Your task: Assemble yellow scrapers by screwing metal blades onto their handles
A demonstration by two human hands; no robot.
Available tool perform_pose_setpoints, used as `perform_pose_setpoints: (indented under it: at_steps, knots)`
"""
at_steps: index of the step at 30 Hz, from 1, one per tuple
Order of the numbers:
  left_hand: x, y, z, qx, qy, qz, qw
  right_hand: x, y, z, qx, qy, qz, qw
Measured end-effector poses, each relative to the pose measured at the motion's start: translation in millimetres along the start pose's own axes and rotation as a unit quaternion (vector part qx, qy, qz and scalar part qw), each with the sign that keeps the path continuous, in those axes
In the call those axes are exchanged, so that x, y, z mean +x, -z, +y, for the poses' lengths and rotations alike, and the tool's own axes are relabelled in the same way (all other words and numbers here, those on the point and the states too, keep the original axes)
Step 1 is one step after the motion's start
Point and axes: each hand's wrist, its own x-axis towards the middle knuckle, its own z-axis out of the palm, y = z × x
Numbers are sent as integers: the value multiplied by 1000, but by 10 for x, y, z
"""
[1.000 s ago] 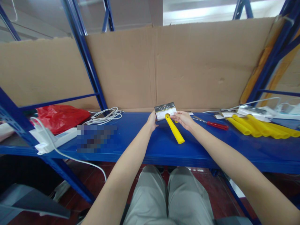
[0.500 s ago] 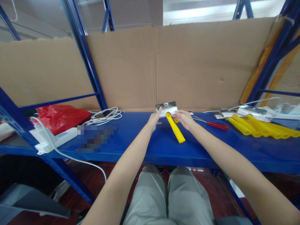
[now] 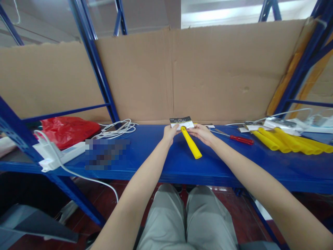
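Observation:
Over the middle of the blue shelf, I hold a black-and-white printed card (image 3: 181, 121) between both hands. My left hand (image 3: 169, 134) is closed on its left side, thumb toward the front. My right hand (image 3: 203, 133) grips the card's right side, with fingers partly beneath it. A yellow tube-like piece (image 3: 191, 144) with a rounded upper end slants down from the card's front edge toward me. How it joins the card cannot be made out. Right of my right hand lies a screwdriver (image 3: 241, 140) with a red handle.
Several yellow tubes (image 3: 288, 139) lie at the right, with white packaging (image 3: 279, 124) behind them. A white power strip (image 3: 70, 152), coiled white cable (image 3: 117, 129) and red plastic bag (image 3: 69, 131) are at the left. A cardboard sheet (image 3: 221, 73) walls the back.
The card and yellow piece have shifted slightly left, and the card looks flatter. My right fingers have moved further under it. A yellow part near them is now mostly hidden.

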Motion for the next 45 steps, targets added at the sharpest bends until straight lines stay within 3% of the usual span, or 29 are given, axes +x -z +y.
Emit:
perform_pose_setpoints:
  at_steps: [7, 14, 21, 33, 40, 45]
  knots:
    - [65, 24, -29, 16, -24, 37, 999, -1, -25, -2, -25, -7, -24, 999]
    - [80, 46, -11, 22, -28, 80, 996, -44, -11, -41, -82, -28, 60, 994]
    - [75, 58, -7, 32, -1, 60, 998, -155, -61, -105, -99, -60, 21, 993]
    - [20, 44, -18, 49, 19, 26, 998, -111, -58, -6, -196, -8, -22, 980]
    - [-23, 32, 8, 82, 16, 26, 996, -76, -55, 29, -229, 41, -31, 972]
    - [-12, 26, 11, 95, 32, 59, 993, -80, -40, 47, -233, 27, -55, 971]
